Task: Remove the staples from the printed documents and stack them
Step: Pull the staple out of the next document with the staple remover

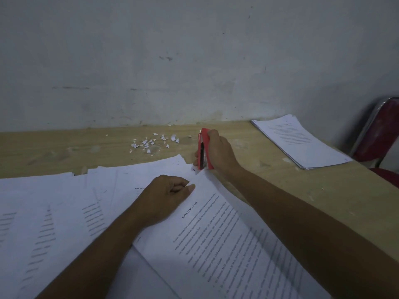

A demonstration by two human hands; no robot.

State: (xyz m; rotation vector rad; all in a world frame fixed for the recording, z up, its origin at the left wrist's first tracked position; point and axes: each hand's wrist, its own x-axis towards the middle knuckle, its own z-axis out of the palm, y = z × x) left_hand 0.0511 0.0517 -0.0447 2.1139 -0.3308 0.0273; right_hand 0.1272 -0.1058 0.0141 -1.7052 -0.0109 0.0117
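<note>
Printed document headed KATA PENGANTAR lies near on the worktop, over spread loose sheets. The left hand, clenched, presses its far-left edge. The right hand grips a red stapler at its far corner. Another paper stack sits far right, and paper scraps lie far centre.

Wooden table with loose documents, paper stack, torn scraps
</note>
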